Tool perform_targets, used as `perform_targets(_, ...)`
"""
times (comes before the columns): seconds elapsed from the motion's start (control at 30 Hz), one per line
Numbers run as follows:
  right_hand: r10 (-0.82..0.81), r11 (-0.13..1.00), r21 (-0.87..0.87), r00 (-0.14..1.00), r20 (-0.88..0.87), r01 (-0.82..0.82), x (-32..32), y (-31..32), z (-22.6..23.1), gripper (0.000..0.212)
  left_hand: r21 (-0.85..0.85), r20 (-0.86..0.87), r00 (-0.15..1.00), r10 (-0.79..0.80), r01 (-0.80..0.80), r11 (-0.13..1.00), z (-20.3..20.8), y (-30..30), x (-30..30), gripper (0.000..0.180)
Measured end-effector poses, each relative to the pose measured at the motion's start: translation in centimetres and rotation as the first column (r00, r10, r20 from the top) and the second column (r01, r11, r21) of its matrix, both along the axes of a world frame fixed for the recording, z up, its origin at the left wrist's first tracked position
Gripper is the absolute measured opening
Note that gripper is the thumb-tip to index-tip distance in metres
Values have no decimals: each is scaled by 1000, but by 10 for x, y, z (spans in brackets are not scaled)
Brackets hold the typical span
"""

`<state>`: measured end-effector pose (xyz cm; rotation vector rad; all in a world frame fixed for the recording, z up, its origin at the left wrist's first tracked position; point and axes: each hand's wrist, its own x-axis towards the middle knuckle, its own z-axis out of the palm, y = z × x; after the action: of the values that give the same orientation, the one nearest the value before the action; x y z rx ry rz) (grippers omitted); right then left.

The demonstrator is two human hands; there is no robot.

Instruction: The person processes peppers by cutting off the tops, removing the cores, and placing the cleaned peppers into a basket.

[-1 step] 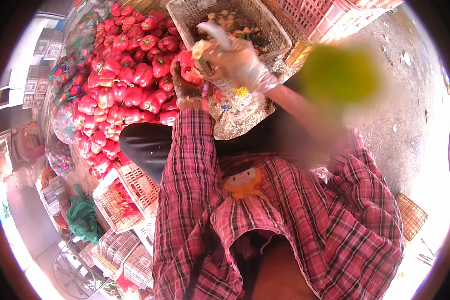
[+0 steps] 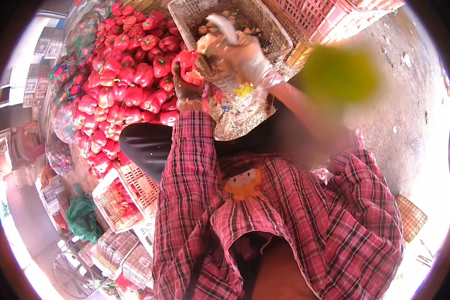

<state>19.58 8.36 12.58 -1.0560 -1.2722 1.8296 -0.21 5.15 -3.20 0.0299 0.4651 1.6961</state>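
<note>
In my left hand, wearing a dark-stained glove, is a red bell pepper whose cut side faces right. My right hand, in a pale glove and slightly blurred, grips a knife with a short curved blade pointing up and left. A pale lump, seemingly a pepper core, shows at the fingers of that hand; whether they hold it I cannot tell. Both hands are close together at the near edge of a dirty grey crate with cut pepper cores in it.
A large heap of red bell peppers lies left of my hands. Pink crates stand at the far right, more crates at the lower left beside a green bag. A yellow-green blur covers part of the right side.
My right hand has shifted slightly right and down with the knife, and the pale lump with it. The pepper in my left hand has barely moved.
</note>
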Motion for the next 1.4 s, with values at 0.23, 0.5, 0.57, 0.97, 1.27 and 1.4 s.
perform_targets(0.23,68,991,56,836,544,-118,-1,49,-13,46,37,-110,993,-50,54,998,45,-26,9,45)
perform_targets(0.5,-52,266,568,577,815,-779,-9,17,-56,60,-6,-595,782,-189,230,973,53,-62,39,37)
perform_targets(0.57,-25,325,482,502,865,-814,-16,22,-77,52,-213,-262,908,-326,275,938,45,-65,40,35)
perform_targets(0.97,79,348,287,333,940,-893,-27,22,-75,24,-498,-836,305,-456,-76,864,21,-81,34,50)
perform_targets(1.27,200,945,-328,779,594,9,-48,61,-150,47,-124,-792,601,-110,18,992,75,-130,17,63)
perform_targets(1.4,4,957,-241,825,564,161,-51,21,-85,50,-77,-688,725,-23,-41,996,77,-161,3,65)
